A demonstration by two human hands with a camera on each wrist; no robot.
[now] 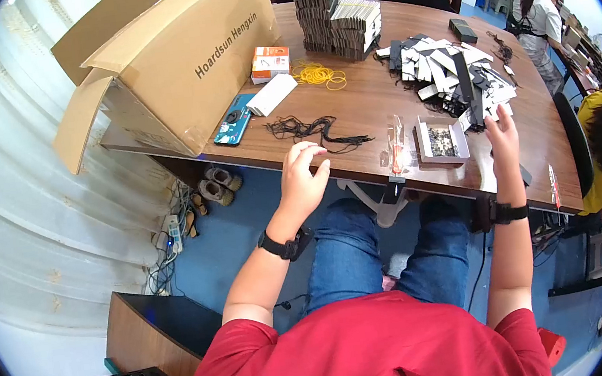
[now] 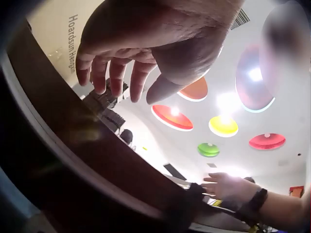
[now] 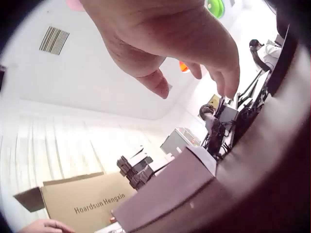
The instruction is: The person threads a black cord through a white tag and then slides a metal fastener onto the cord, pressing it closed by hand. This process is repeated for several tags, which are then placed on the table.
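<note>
In the head view the left hand [image 1: 302, 180] is raised at the table's front edge, fingers loosely bent, holding nothing, just below a tangle of black cords [image 1: 320, 130]. The right hand [image 1: 503, 137] is raised with nothing held, beside a pile of black and white pieces [image 1: 444, 71]. Between the hands are a small open box of tiny parts [image 1: 442, 141] and a clear plastic packet [image 1: 396, 149]. The left wrist view shows the left hand [image 2: 160, 39] with fingers apart; the right wrist view shows the right hand [image 3: 170, 39] above the small box's wall [image 3: 165, 189].
A big cardboard box [image 1: 190, 59] stands at the left, near a blue phone-like item [image 1: 235, 121], a white box [image 1: 272, 95], an orange-white box [image 1: 270, 63] and yellow bands [image 1: 319, 74]. Stacked bundles [image 1: 318, 11] rise at the back. Several people are beyond the table.
</note>
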